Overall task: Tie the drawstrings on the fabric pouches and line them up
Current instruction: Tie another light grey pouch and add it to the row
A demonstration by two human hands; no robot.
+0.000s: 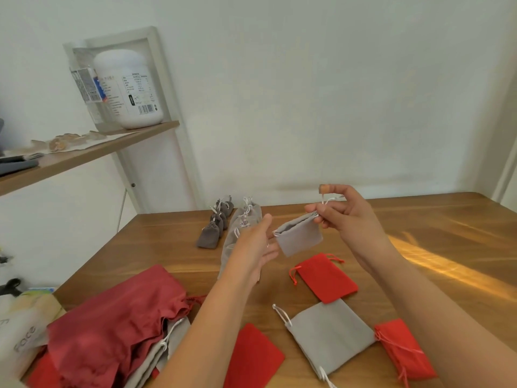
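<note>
head | right hand [347,217] pinches the white drawstring [327,201] of the small grey pouch [300,236], held above the wooden table [419,233] | left hand [254,245] fingers straight, holding nothing, just beside pouch | risk: one-sided pull could cinch unevenly or slip, dropping pouch

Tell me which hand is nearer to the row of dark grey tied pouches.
Left. The left hand hovers just right of the dark grey pouches; the right hand is farther right, pinching the drawstring of the light grey pouch.
</note>
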